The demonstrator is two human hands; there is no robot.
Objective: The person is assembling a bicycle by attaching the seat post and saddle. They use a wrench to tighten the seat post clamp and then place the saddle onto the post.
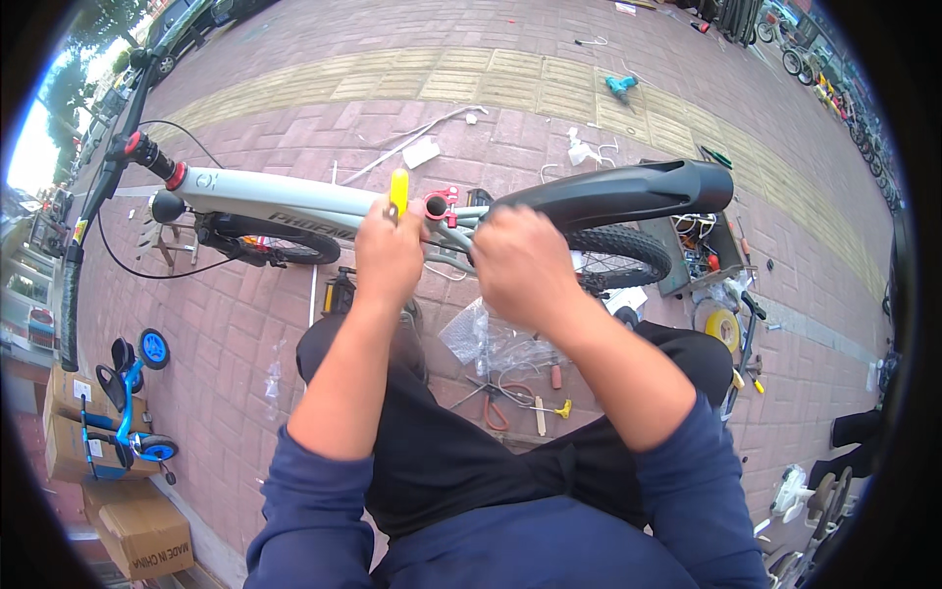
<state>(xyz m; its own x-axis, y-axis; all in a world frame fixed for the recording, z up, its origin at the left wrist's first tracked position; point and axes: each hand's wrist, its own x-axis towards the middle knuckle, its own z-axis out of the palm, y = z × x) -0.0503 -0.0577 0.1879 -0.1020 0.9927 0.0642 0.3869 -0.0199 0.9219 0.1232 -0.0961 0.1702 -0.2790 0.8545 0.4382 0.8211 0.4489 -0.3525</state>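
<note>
A pale grey bicycle frame (260, 188) stretches across in front of me, handlebar (90, 211) at the left. My left hand (388, 253) is closed round a yellow-handled tool (398, 187), its handle sticking up from the fist beside the red seat clamp (442, 205). The seat tube at the clamp is bare and open at the top. My right hand (525, 263) is closed at the front end of a black mudguard (623, 194), and whatever its fingers grip is hidden. Below the mudguard sits the knobbly rear wheel (628, 257).
An open toolbox (677, 270) stands at the right, near a roll of yellow tape (723, 328). Between my legs lie clear plastic wrap (491, 339) and several hand tools. At the left are a blue children's bike (128, 422) and cardboard boxes (137, 530). A teal power tool (620, 87) lies farther off.
</note>
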